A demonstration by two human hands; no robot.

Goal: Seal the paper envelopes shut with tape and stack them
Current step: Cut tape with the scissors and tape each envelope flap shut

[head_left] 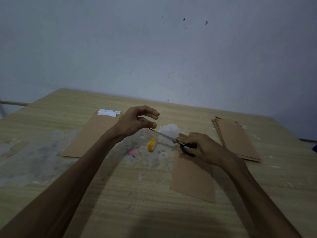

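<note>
Right hand [204, 148] grips scissors [173, 140] over an envelope [192, 177] lying on the tabletop [137, 212]. Left hand [137, 121] raised, fingers loosely curled, grip released, possibly holding clear tape, too dim to tell. Yellow tape roll [152, 144] between hands. Envelope stack [236, 140] far right; another envelope [91, 134] left.

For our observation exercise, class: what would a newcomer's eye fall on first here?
First, the right hand gripping scissors at the table's middle, blades pointing toward the raised left hand, its fingers loosely curled. Then the yellow tape roll between the arms, and the stack of brown envelopes at far right.
</note>
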